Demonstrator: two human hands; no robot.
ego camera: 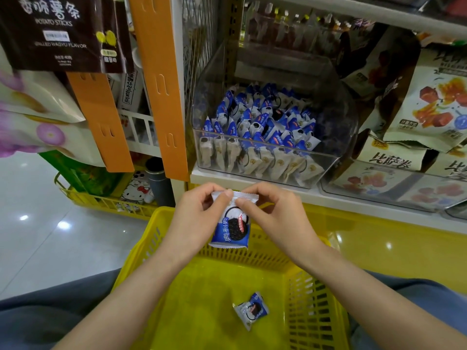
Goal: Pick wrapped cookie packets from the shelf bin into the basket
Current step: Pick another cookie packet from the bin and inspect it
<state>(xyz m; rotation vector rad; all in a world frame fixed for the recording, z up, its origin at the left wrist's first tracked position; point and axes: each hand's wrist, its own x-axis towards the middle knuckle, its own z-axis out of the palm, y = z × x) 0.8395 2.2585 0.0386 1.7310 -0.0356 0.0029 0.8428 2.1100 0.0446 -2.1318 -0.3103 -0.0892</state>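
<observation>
The left hand point(199, 218) and right hand point(275, 218) are holding a packet point(231, 227) over the basket's point(197, 294) far rim. A second packet point(251, 310) is lying inside. The shelf bin point(326, 154) is sitting behind, with what are apparently snack bags point(429, 102) lying to its right.

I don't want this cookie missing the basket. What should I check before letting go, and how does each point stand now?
1. Grip: left hand and right hand both pinch the held packet at its top edge: ok.
2. Wrapper: no tear visible: ok.
3. Position: it hangs by the far wall of the basket; whether fully inside the rim: cannot tell.
4. Landing room: a loose packet lies on the floor, bare space around it: ok.
5. Supply: the shelf bin holds many packets: ok.
</observation>
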